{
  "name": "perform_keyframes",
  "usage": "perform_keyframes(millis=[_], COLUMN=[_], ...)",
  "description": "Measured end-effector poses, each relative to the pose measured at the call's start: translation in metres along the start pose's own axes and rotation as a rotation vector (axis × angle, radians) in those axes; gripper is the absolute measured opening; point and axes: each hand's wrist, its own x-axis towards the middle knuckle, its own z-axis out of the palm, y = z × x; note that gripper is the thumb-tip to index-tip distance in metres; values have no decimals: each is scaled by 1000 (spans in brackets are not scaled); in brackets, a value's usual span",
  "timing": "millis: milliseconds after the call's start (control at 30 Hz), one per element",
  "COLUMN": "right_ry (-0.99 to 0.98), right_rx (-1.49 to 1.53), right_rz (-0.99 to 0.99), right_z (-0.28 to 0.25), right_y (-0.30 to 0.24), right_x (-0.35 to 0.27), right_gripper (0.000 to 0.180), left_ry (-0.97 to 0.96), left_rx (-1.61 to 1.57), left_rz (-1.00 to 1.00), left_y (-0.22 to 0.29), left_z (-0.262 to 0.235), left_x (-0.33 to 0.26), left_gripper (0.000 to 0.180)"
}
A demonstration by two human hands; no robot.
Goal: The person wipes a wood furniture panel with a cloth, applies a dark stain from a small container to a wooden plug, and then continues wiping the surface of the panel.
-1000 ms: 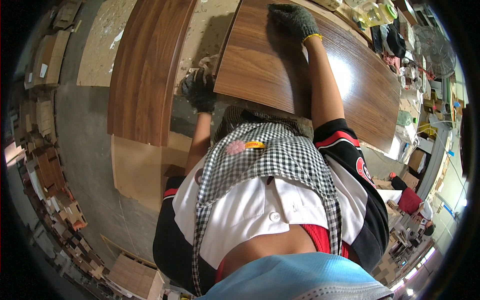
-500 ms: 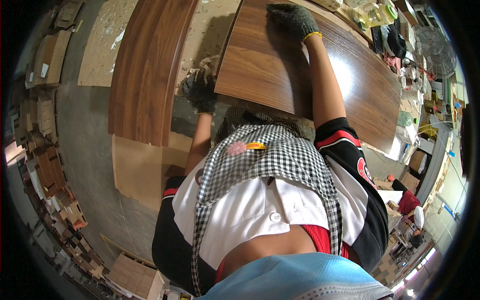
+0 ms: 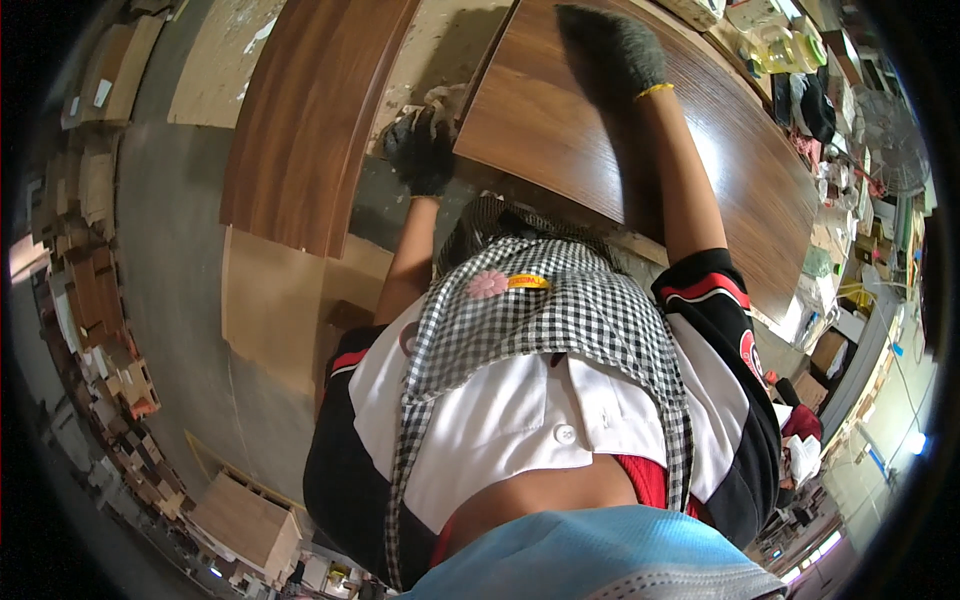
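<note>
A glossy brown wood-grain panel [image 3: 560, 120] lies in front of me and to the right. My right hand [image 3: 615, 55], in a dark grey knit glove with a yellow cuff, rests on its far part, fingers stretched out and nothing seen in them. To the left, my left hand [image 3: 420, 155], also in a dark glove, is closed on a crumpled beige rag [image 3: 440, 103] beside the panel's left edge. Its fingertips are partly hidden. Another brown wood-grain panel [image 3: 300, 130] with a stepped long edge lies left of that hand.
Speckled board [image 3: 450, 45] shows between the panels. Below the left panel is a tan sheet [image 3: 270, 300]. A bottle with a green cap [image 3: 790, 50], a fan [image 3: 888, 140] and clutter stand at the right. Stacked cartons [image 3: 115, 70] line the far left.
My view has turned slightly, so the panels and hands sit differently in the picture. Against the panels, both hands stay in nearly the same places.
</note>
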Motion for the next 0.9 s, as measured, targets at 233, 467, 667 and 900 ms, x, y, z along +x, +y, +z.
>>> perform_keyframes(millis=[233,467,667,900], right_ry=[-109,-419,-355,-326], right_rx=[259,174,500,551], right_rz=[-598,-195,-497,-576], right_z=[51,-8,25,31], right_y=[-50,-74,-70,-68], right_x=[-56,-56,-77,-118], right_gripper=[35,29,43,54], left_ry=[150,241,310,394], left_rx=[-536,-158,-416,-416], left_rz=[-125,-395,-588,-515], left_y=[14,2,3,49], left_z=[-59,-139,-172,-198], left_x=[18,-57,-75,-22], left_gripper=[26,41,30,40])
